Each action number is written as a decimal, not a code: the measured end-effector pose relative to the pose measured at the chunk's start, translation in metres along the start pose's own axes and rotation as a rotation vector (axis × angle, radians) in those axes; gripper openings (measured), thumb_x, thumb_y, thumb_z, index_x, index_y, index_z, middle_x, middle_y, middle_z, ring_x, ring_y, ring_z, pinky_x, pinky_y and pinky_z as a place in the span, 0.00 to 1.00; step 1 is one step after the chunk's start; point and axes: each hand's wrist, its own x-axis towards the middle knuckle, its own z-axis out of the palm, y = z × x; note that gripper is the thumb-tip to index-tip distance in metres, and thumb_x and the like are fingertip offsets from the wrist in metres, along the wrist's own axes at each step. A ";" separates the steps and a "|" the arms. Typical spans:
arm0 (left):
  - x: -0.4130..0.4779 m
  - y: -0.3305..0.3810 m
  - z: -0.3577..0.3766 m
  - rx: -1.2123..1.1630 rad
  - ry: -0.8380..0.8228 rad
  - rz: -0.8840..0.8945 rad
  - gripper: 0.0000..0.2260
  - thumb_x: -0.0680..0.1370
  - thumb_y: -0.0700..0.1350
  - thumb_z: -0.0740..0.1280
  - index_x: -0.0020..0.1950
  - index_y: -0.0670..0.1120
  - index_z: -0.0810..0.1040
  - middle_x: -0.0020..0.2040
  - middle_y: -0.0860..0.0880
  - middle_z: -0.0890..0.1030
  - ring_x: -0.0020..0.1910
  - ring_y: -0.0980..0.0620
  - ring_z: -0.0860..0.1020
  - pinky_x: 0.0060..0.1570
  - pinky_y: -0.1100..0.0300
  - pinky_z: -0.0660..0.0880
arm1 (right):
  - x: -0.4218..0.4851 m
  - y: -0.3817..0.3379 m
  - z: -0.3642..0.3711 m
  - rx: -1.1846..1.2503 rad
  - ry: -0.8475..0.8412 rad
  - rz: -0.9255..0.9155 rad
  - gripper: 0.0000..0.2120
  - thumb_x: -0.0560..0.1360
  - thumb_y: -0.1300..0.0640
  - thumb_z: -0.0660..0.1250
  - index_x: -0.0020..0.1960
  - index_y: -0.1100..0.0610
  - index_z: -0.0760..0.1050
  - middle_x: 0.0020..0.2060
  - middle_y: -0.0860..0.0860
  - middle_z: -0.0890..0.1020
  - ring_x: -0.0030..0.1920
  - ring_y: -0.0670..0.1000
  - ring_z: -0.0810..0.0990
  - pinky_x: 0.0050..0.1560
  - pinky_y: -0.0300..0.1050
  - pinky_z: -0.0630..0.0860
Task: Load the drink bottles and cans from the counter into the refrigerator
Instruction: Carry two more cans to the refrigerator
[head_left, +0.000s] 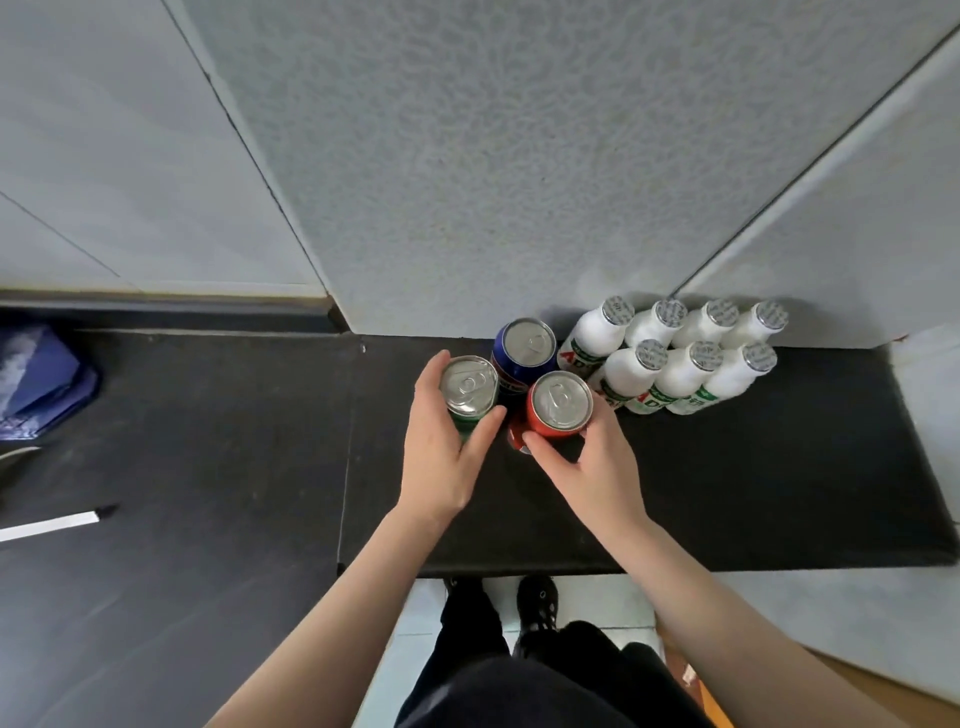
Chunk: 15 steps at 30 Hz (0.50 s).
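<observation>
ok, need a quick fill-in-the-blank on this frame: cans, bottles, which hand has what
1. The left hand has its grip on the left can, whose body is ____.
2. The right hand has its grip on the right can, coloured ____.
3. The rear can, standing behind those two, is ____.
4. The white bottles on the counter number ____.

Missing words: green; red; blue; seven.
</observation>
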 end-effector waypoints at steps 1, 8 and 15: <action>0.000 0.000 -0.001 -0.005 -0.012 0.000 0.31 0.71 0.59 0.66 0.70 0.61 0.56 0.68 0.51 0.70 0.66 0.58 0.70 0.63 0.69 0.66 | 0.001 0.000 0.002 0.021 -0.012 0.027 0.28 0.68 0.49 0.75 0.63 0.58 0.72 0.56 0.49 0.78 0.58 0.46 0.76 0.57 0.40 0.74; -0.010 0.003 -0.015 -0.110 0.103 -0.086 0.27 0.71 0.58 0.67 0.66 0.61 0.59 0.59 0.62 0.73 0.59 0.69 0.72 0.54 0.79 0.66 | -0.005 -0.005 0.006 0.069 -0.043 0.092 0.26 0.68 0.43 0.70 0.62 0.56 0.73 0.54 0.49 0.80 0.56 0.48 0.78 0.57 0.46 0.76; -0.072 0.016 -0.034 -0.116 0.150 -0.152 0.20 0.70 0.60 0.66 0.59 0.66 0.65 0.54 0.69 0.75 0.54 0.66 0.76 0.50 0.76 0.70 | -0.036 -0.018 -0.019 0.172 -0.070 -0.080 0.20 0.67 0.36 0.67 0.53 0.46 0.72 0.46 0.37 0.78 0.49 0.36 0.78 0.53 0.32 0.72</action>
